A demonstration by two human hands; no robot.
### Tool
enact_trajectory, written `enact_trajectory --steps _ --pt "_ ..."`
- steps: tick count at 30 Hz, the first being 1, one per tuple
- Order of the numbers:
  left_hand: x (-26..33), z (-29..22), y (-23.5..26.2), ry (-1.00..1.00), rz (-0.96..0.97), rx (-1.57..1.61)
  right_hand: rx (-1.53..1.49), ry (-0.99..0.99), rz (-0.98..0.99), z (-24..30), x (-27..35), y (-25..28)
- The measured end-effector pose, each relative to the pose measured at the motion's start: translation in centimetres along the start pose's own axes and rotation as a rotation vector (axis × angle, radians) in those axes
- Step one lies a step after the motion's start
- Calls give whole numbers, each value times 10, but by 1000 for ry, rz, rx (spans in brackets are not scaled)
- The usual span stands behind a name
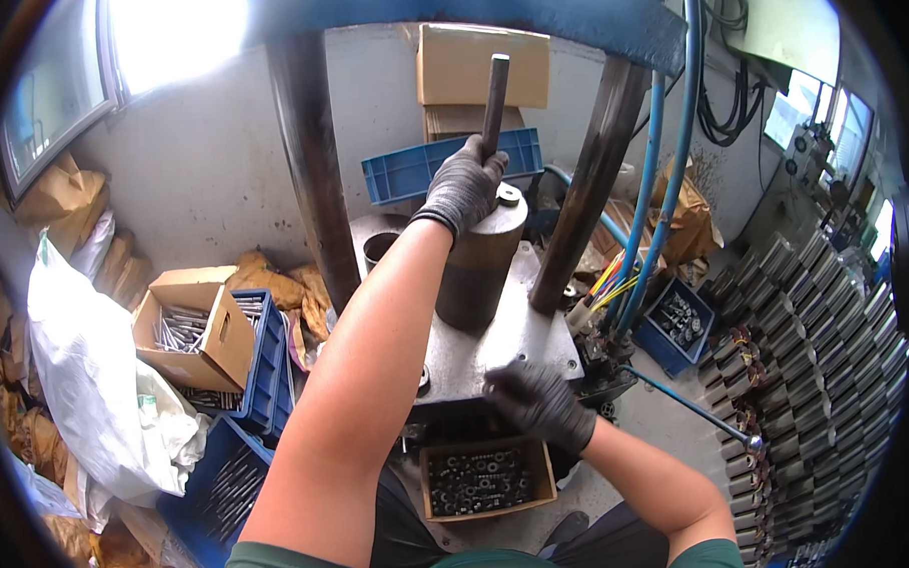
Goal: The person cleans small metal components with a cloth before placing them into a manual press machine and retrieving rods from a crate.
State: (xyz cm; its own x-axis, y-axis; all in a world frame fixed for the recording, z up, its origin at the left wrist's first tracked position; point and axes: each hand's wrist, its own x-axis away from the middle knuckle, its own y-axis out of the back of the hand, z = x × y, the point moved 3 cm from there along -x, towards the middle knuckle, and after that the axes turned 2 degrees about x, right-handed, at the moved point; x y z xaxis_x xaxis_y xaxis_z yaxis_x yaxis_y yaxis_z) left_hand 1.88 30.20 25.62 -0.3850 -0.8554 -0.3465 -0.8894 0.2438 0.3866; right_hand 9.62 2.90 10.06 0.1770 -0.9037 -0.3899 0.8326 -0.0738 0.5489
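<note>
My left hand (463,187), in a dark glove, is closed around a dark metal rod (494,94) that stands upright out of a grey steel cylinder (479,268). The cylinder sits on the grey plate (507,347) of a press between two dark columns. My right hand (539,401), also gloved, rests on the front edge of that plate with its fingers curled. Just below it is a small cardboard box of dark metal rings (484,479).
A cardboard box of long metal pins (191,333) sits in blue crates at the left, beside a white sack (92,367). Stacks of ribbed metal cores (818,371) fill the right. A lever with a knob (699,411) sticks out at the right. Blue hoses (661,177) hang alongside.
</note>
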Motion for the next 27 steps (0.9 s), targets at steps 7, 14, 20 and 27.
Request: enact_trajectory --steps 7,14,20,27 --pt "22 -34 0 76 -107 -262 -176 -19 -496 3 -167 117" --pt "25 -24 1 32 -114 -210 344 -170 -380 -26 -224 134" --pt "27 -26 -2 51 -132 -206 210 -155 -280 -32 -217 134" --pt "28 -25 -3 -25 -151 -196 612 120 -384 -19 -204 120"
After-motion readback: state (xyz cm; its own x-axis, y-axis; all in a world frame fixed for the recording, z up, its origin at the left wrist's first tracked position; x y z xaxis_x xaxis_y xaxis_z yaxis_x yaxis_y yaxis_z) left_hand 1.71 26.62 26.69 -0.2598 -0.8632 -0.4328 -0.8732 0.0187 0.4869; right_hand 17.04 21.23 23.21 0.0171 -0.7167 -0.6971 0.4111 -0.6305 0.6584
